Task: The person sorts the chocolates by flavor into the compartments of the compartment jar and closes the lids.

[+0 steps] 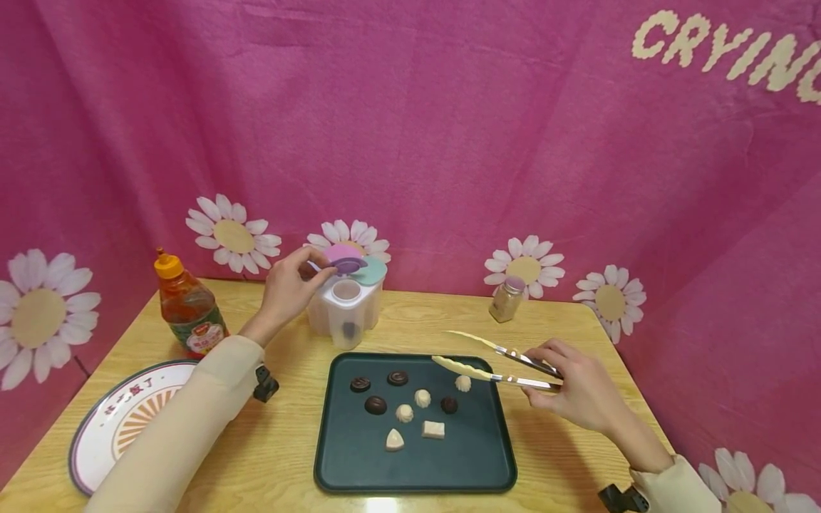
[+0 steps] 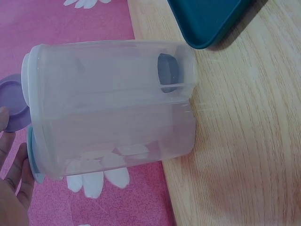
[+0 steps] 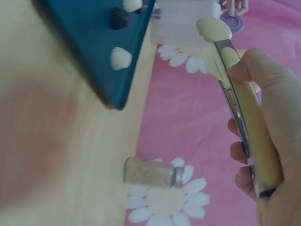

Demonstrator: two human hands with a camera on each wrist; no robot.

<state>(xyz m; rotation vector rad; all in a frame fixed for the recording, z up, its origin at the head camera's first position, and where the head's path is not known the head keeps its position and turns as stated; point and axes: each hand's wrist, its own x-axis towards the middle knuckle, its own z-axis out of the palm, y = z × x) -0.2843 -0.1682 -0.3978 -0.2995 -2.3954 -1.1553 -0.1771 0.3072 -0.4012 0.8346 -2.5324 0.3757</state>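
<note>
A clear plastic container [image 1: 345, 308] [image 2: 113, 108] with several coloured flip lids stands at the back of the table. My left hand [image 1: 291, 286] [image 2: 13, 188] pinches its purple lid [image 1: 347, 265] [image 2: 13, 104], raised off one round opening; a dark piece lies inside. My right hand [image 1: 574, 388] [image 3: 270, 136] holds cream-tipped metal tongs [image 1: 494, 362] [image 3: 237, 89], jaws apart and empty, above the right edge of a dark green tray [image 1: 359, 463] [image 3: 89, 52]. Several dark and white chocolates [image 1: 404, 410] lie on the tray.
An orange-capped sauce bottle [image 1: 187, 306] stands back left, with a round patterned plate [image 1: 122, 427] in front of it. A small spice jar [image 1: 507, 298] [image 3: 153, 173] stands back right. A pink daisy-print cloth surrounds the wooden table [image 1: 288, 442].
</note>
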